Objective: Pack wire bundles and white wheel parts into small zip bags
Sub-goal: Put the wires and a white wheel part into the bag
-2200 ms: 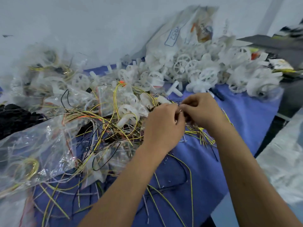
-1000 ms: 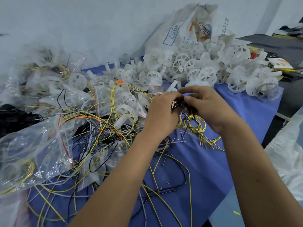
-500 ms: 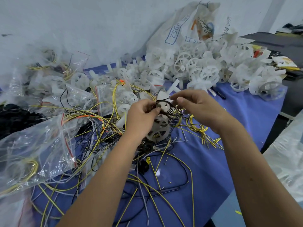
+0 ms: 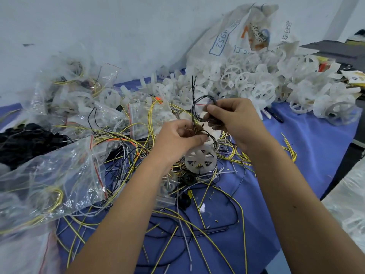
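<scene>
Loose yellow wires and zip bags crowd the blue cloth — wheel pile behind.

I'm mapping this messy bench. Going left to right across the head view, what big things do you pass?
Black parts heap → clear zip bag → left hand → right hand → pile of white wheel parts.
</scene>
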### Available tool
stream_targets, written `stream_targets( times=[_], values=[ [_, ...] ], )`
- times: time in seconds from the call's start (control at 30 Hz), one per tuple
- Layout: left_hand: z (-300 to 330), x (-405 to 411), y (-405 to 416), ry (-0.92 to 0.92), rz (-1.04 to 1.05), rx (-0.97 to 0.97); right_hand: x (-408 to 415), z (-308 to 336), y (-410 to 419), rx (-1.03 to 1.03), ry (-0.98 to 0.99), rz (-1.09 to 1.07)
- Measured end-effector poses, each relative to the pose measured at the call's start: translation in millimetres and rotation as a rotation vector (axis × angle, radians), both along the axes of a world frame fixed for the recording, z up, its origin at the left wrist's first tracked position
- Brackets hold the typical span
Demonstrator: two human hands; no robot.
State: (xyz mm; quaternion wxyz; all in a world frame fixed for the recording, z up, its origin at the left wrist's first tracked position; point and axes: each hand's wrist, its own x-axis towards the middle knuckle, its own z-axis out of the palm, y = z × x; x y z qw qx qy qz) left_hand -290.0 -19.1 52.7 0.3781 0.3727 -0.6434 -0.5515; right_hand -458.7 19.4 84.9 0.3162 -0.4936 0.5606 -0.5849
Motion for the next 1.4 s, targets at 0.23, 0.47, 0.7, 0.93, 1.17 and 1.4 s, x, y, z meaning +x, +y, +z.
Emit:
stream_targets(
  times=[0.23,0.47,0.7,0.93,1.17,1.4],
  values=[
    [-2,2,-4,-0.146,0.166,-0.037,-13,-15,1,0.129,-0.056,-0.162],
    [16,20,-19,0.022,0.347,-0.064,-26,-32,6,0.379,0.595,-0.456],
    [33,46,-13,0.235,0.421,-0.090,41,14,-3,-0.126,0.727,-0.246],
    [58,95,-18,0.262,0.424,-0.213,105,31,-31,-0.066,0.183,0.252],
    [38,160,-17,0.530,0.674,-0.057,189,20,-48,-0.053,-0.271,0.374],
    [-8,184,-4,-0.033,0.844,-0.164,244,5,-72,-0.043,-0.497,0.049]
  ],
)
